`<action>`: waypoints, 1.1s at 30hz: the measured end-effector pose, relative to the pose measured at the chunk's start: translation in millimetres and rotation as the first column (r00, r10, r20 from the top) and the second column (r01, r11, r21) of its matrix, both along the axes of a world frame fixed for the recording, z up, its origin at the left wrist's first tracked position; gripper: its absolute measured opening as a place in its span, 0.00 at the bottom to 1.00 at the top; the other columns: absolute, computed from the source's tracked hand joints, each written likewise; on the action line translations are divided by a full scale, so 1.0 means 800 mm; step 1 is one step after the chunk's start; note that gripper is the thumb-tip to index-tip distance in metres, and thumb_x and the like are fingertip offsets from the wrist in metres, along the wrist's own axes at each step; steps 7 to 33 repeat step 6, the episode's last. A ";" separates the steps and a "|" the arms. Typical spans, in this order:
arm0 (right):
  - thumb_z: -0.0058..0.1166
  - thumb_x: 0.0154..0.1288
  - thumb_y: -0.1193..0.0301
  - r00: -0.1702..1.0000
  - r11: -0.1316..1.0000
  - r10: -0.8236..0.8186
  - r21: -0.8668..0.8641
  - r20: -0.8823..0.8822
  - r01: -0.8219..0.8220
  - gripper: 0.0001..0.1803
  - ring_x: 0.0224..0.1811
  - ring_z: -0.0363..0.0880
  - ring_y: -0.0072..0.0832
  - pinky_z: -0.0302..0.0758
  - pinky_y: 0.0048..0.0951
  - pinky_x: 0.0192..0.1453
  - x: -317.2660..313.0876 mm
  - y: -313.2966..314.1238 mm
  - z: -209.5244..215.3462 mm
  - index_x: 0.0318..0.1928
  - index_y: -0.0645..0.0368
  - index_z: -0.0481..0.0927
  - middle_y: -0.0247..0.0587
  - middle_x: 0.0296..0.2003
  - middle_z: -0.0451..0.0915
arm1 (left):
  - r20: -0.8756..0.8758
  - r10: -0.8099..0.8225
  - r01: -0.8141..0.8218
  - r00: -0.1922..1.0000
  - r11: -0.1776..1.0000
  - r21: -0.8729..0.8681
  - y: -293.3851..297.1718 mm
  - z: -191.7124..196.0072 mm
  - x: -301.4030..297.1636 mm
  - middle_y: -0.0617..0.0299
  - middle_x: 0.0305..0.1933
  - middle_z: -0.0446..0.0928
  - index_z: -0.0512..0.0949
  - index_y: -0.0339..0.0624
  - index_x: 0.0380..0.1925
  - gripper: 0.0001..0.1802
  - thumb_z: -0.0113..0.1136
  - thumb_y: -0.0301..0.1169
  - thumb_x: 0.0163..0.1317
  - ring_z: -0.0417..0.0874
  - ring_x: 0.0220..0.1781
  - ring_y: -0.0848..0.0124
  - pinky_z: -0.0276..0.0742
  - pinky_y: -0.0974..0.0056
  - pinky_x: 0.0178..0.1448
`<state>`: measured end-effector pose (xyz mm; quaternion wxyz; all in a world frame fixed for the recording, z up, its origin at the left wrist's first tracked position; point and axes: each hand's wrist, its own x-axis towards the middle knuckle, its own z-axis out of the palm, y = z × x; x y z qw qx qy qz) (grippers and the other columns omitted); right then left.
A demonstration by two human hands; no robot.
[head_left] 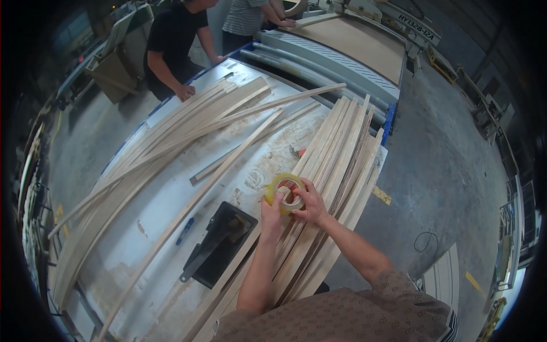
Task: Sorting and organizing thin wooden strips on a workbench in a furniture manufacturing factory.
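A roll of clear yellowish packing tape is held between both my hands, above a stack of wooden strips on the right of the table. My left hand grips its lower left side, with the thumb at the inner ring. On the right side, my right hand closes round the roll, fingers reaching into the core. Part of the roll is hidden behind my fingers. Left of my forearm lies a black plastic tray, and a blue pen is beside it.
More long wooden strips lie on the white table at left, some crossing it. A small red-handled tool rests near the right stack. Beyond are rollers and a machine bed. A person in black leans at the table's far left edge.
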<state>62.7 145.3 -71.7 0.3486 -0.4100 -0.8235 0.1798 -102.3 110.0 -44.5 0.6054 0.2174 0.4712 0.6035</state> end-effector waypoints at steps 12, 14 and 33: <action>0.65 0.48 0.47 1.000 1.000 0.005 -0.002 0.000 -0.005 0.35 0.59 0.70 0.58 0.71 0.46 0.62 0.001 0.000 0.001 0.53 0.53 0.72 0.56 0.63 0.60 | -0.012 -0.004 0.004 1.000 1.000 -0.012 0.000 0.001 0.000 0.56 0.53 0.73 0.66 0.34 0.59 0.26 0.58 0.35 0.66 0.75 0.53 0.70 0.71 0.66 0.57; 0.65 0.48 0.47 1.000 1.000 0.005 -0.002 0.000 -0.005 0.35 0.59 0.70 0.58 0.71 0.46 0.62 0.001 0.000 0.001 0.53 0.53 0.72 0.56 0.63 0.60 | -0.012 -0.004 0.004 1.000 1.000 -0.012 0.000 0.001 0.000 0.56 0.53 0.73 0.66 0.34 0.59 0.26 0.58 0.35 0.66 0.75 0.53 0.70 0.71 0.66 0.57; 0.65 0.48 0.47 1.000 1.000 0.005 -0.002 0.000 -0.005 0.35 0.59 0.70 0.58 0.71 0.46 0.62 0.001 0.000 0.001 0.53 0.53 0.72 0.56 0.63 0.60 | -0.012 -0.004 0.004 1.000 1.000 -0.012 0.000 0.001 0.000 0.56 0.53 0.73 0.66 0.34 0.59 0.26 0.58 0.35 0.66 0.75 0.53 0.70 0.71 0.66 0.57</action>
